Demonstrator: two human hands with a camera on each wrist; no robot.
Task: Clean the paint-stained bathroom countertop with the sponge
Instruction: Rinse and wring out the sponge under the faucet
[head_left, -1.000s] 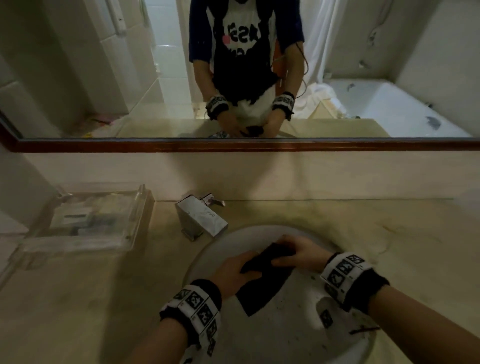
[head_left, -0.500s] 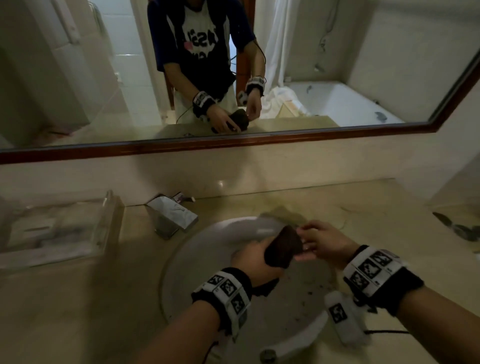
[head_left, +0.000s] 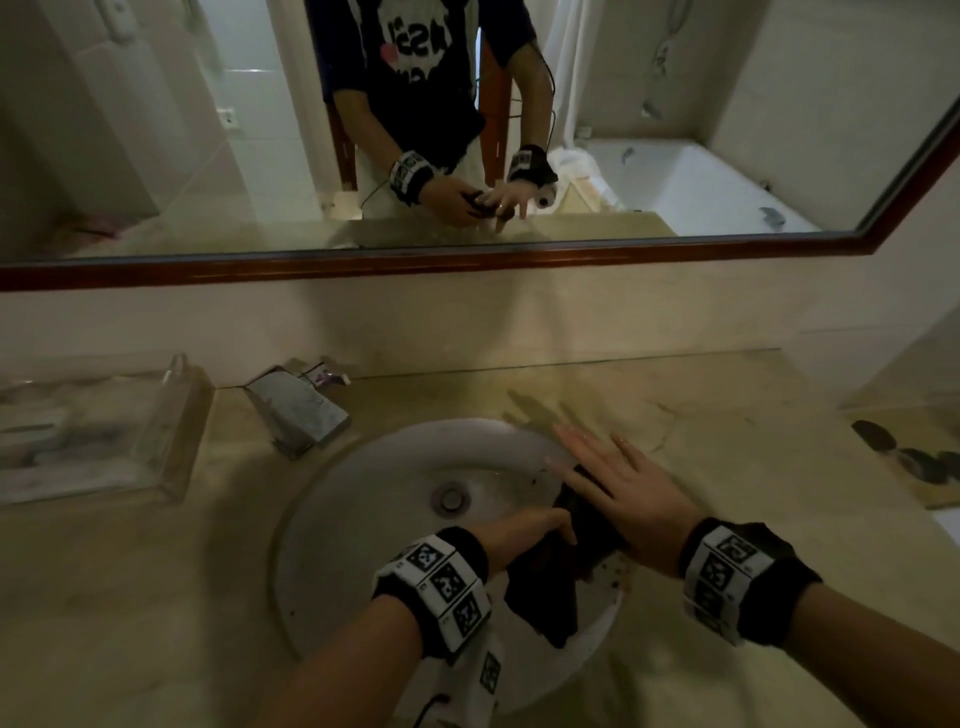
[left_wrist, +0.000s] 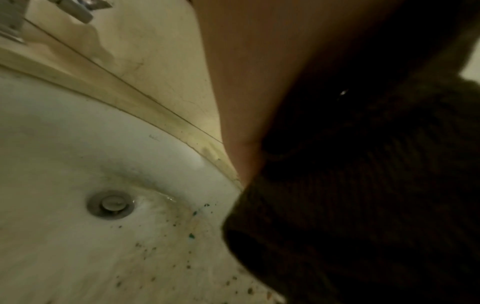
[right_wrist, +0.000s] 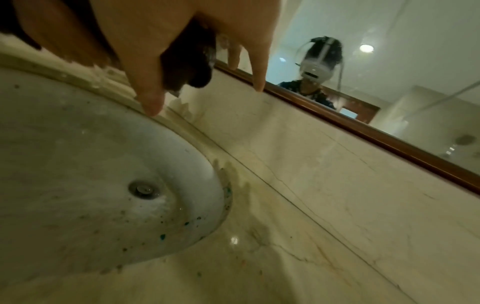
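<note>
Seemingly mid-task, the left hand (head_left: 524, 535) grips the dark, limp sponge (head_left: 558, 582) over the white round basin (head_left: 363, 499) under the flat-fingered right hand (head_left: 623, 493), while dark paint blotches (head_left: 904, 457) on the beige marble bench (head_left: 727, 415) far right of it remain uncleaned.

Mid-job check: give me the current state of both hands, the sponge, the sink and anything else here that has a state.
Left hand: grip on the sponge.
Right hand: fingers straight, flat on the sponge.
Dark sponge: held over the basin, lower end hanging.
White round sink basin: flecked with paint, not filled.
Metal drain plug: cannot tell whether it is shut.
Chrome faucet: no water running.
Beige marble countertop: dark stains at right.
</note>
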